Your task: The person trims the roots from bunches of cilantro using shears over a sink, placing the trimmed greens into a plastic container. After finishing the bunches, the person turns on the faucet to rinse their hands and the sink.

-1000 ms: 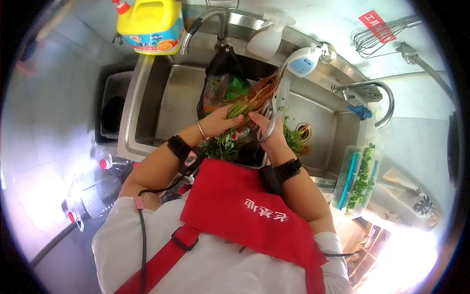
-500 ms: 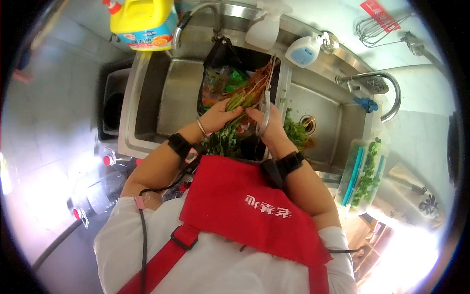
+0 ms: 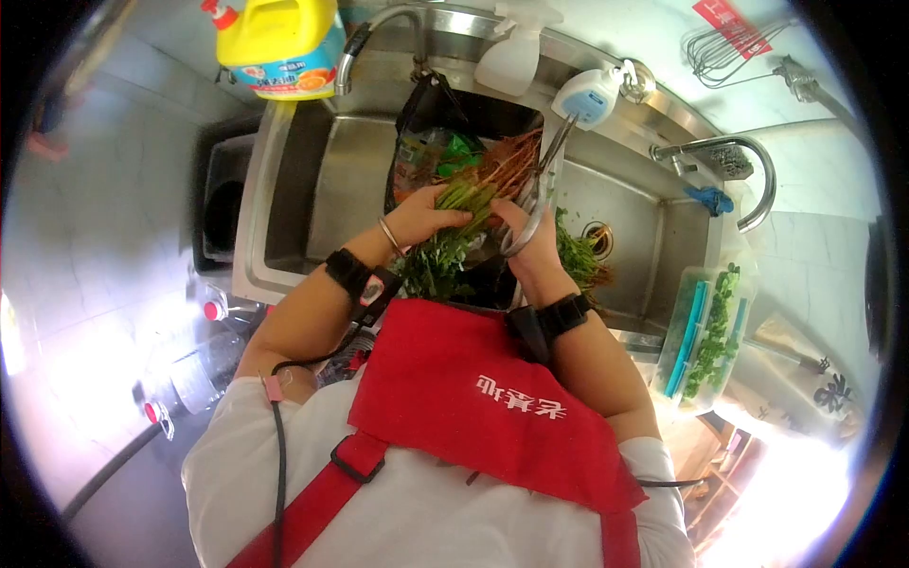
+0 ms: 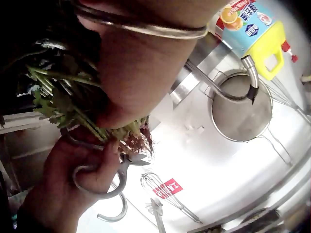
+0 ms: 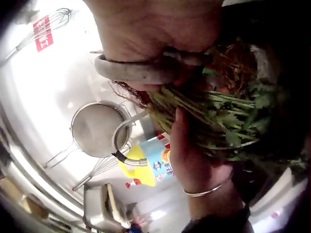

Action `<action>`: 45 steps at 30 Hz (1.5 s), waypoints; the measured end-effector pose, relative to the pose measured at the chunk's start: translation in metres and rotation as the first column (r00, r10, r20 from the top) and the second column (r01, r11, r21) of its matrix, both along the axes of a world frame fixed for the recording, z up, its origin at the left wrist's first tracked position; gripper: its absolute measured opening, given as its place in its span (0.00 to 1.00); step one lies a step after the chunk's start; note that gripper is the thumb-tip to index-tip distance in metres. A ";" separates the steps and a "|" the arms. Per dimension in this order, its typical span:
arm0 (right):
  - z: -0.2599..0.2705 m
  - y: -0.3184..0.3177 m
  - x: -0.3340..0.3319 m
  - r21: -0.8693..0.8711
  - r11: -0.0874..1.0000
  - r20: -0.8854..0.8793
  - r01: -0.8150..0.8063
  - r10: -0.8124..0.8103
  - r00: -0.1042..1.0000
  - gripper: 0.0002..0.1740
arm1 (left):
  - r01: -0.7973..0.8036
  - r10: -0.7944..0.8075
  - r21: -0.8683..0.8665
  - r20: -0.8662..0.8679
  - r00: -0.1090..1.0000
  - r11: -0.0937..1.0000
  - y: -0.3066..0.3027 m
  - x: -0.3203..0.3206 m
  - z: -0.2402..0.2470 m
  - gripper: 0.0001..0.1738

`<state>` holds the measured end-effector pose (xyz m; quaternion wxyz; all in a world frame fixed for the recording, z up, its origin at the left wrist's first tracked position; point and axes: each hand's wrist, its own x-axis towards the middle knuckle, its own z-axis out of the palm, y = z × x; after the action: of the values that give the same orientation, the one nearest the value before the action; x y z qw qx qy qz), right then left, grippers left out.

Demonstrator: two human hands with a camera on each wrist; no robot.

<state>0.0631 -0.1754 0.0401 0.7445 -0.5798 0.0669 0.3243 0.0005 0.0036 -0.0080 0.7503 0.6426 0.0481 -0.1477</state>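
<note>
My left hand (image 3: 417, 222) holds a bunch of coriander (image 3: 464, 196), thumb across the green stems. The leafy ends (image 3: 434, 270) hang toward my body, and the reddish-brown roots (image 3: 511, 161) point away. On the right, my right hand (image 3: 535, 254) grips a pair of metal scissors (image 3: 549, 166), with a looped handle (image 5: 131, 72) around the hand. The blades (image 4: 138, 159) lean right, beside the roots; in the left wrist view they stand slightly apart. Right fingertips are at the stems. Beneath lies a black plastic bag (image 3: 431, 99) with wrappers and a green piece (image 3: 460, 154) inside.
More greens (image 3: 579, 256) lie in the right sink basin (image 3: 634, 213) by the drain. A yellow detergent jug (image 3: 284, 47), two spray bottles and two taps line the back. A clear box (image 3: 705, 336) of cut greens sits at right. The left basin (image 3: 355, 170) adjoins the bag.
The scissors have swung from upright along the roots to leaning right, their tips farther from the roots. The stems show more spread in the left hand. The head view shifted slightly.
</note>
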 end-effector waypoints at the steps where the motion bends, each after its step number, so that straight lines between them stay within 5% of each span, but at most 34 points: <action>1: 0.000 0.000 -0.001 0.001 1.000 0.000 0.001 -0.001 1.000 0.24 | 0.028 -0.029 0.016 0.011 1.000 0.999 0.001 0.000 0.000 0.22; 5: -0.002 -0.002 -0.002 -0.010 0.998 0.006 -0.062 0.062 0.998 0.23 | 0.079 -0.082 -0.040 -0.071 0.994 0.996 -0.002 -0.003 0.007 0.23; 8: -0.004 -0.003 -0.003 0.047 0.995 0.006 -0.084 0.084 0.996 0.22 | 0.197 -0.195 0.127 -0.029 0.980 0.972 -0.003 -0.004 0.000 0.26; 17: -0.013 -0.003 -0.001 0.046 0.993 0.044 -0.104 0.102 0.994 0.20 | 0.072 -0.077 0.222 0.013 0.997 0.972 -0.013 -0.008 -0.003 0.36; 19: -0.013 -0.003 -0.002 0.003 0.995 0.033 -0.105 0.105 0.994 0.21 | -0.140 0.081 0.421 0.156 0.984 0.896 -0.019 -0.010 -0.010 0.34; 22: -0.015 -0.001 -0.003 -0.003 0.998 -0.002 -0.067 0.067 0.998 0.22 | -0.141 0.113 0.546 0.085 0.990 0.826 -0.023 -0.012 -0.006 0.34; 28: -0.019 0.001 -0.002 -0.012 0.998 0.005 -0.063 0.063 0.998 0.22 | -0.091 -0.067 0.616 0.228 0.971 0.782 -0.014 -0.006 -0.022 0.35; 32: -0.023 0.001 -0.002 -0.003 0.998 -0.026 -0.057 0.057 0.998 0.23 | -0.222 -0.018 0.589 0.374 0.927 0.777 -0.018 -0.006 -0.021 0.31; 34: -0.019 0.003 -0.001 0.037 0.997 -0.024 -0.065 0.066 0.998 0.23 | -0.024 0.006 0.222 0.080 0.997 0.975 -0.020 -0.006 -0.004 0.27; 37: -0.019 0.002 0.002 -0.051 0.995 -0.123 -0.084 0.077 0.989 0.25 | -0.092 0.069 0.157 0.148 0.987 0.983 -0.027 -0.009 -0.003 0.25; 40: -0.029 -0.002 0.005 -0.060 0.991 0.061 -0.119 0.122 0.991 0.27 | -0.067 0.057 0.119 0.084 0.995 0.991 -0.017 -0.004 -0.011 0.25; 42: -0.023 -0.011 0.011 -0.397 0.907 0.122 -0.143 0.206 0.971 0.30 | -0.094 0.088 0.127 0.053 0.995 0.987 -0.004 -0.003 -0.009 0.24; 45: -0.033 -0.029 0.022 -0.598 0.767 0.172 -0.233 0.406 0.898 0.21 | -0.158 0.165 0.163 -0.035 0.986 0.974 0.021 -0.001 -0.002 0.23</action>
<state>0.0855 -0.2043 0.0070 0.4743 -0.8169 -0.0515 0.3241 -0.0009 0.0245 -0.0101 0.7046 0.6908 0.1299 -0.0973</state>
